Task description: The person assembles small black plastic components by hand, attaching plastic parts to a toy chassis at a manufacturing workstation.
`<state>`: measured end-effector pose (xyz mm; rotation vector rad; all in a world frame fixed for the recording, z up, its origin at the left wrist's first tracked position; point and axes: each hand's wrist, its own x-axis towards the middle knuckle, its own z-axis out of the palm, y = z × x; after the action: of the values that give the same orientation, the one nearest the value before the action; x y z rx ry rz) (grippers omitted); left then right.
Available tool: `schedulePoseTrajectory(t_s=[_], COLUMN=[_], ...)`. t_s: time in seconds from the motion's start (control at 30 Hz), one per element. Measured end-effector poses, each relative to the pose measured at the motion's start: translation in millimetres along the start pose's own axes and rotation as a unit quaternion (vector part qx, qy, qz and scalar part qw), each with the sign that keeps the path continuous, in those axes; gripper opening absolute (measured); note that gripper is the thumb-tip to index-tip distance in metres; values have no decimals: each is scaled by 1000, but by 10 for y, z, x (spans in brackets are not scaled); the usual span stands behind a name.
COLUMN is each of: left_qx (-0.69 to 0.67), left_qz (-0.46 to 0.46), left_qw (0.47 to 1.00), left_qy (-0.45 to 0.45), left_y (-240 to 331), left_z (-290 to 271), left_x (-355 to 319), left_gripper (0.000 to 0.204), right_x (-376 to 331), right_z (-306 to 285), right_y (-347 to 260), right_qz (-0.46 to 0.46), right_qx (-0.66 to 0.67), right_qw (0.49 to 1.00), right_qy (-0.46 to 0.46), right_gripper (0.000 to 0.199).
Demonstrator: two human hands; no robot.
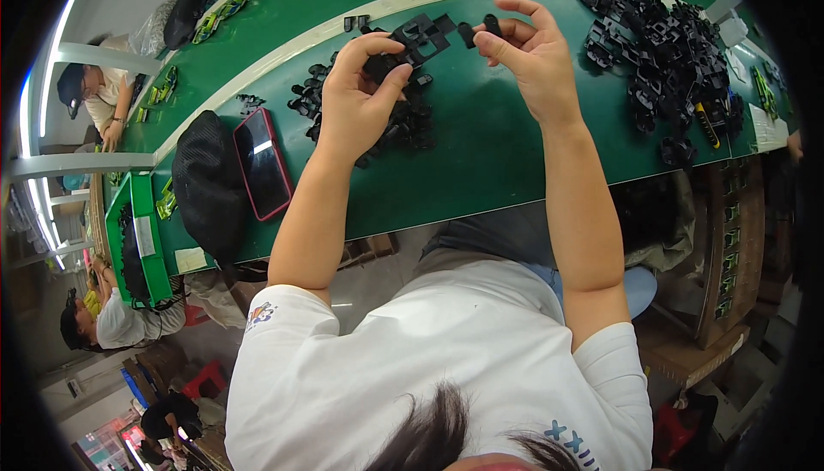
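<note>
Above the green tabletop [481,145], my left hand [356,98] pinches a black plastic frame part [423,35] with square openings between thumb and fingers. Just to its right, my right hand [536,63] is closed on a small black plastic piece [466,35] with rounded ends, held at the fingertips. The frame part and the small piece are close to each other, with a narrow gap between them. Beneath my left hand lies a loose heap of small black plastic pieces [412,132], partly hidden by the hand and wrist.
At the right is a large pile of black plastic parts [635,42], with a yellow-and-black cutter [706,125] at its edge. Left of my arm lie a red-rimmed phone [261,162] and a black mesh bag [206,188]. Farther left are a green bin [160,256] and co-workers.
</note>
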<state>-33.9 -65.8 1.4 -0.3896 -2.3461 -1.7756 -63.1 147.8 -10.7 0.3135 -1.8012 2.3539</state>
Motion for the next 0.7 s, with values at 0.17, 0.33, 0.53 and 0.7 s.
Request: schedulePoseTrajectory(t_s=[0.17, 0.33, 0.53, 0.7], left_qx=[-79, -17, -34, -59], left_qz=[-9, -25, -13, 0], left_qw=[997, 996, 997, 996], left_qy=[-2, -85, -65, -66], left_y=[34, 61, 45, 18], left_z=[88, 76, 136, 165], left_x=[-30, -60, -88, -91], left_gripper=[34, 39, 39, 40], right_x=[-55, -98, -109, -90], right_z=[14, 55, 65, 20], right_y=[-105, -111, -57, -38], right_qz=[7, 6, 12, -63], right_qx=[-3, -63, -82, -170], right_qw=[994, 990, 991, 980], right_qy=[-111, -125, -103, -85], right_gripper=[28, 22, 18, 16])
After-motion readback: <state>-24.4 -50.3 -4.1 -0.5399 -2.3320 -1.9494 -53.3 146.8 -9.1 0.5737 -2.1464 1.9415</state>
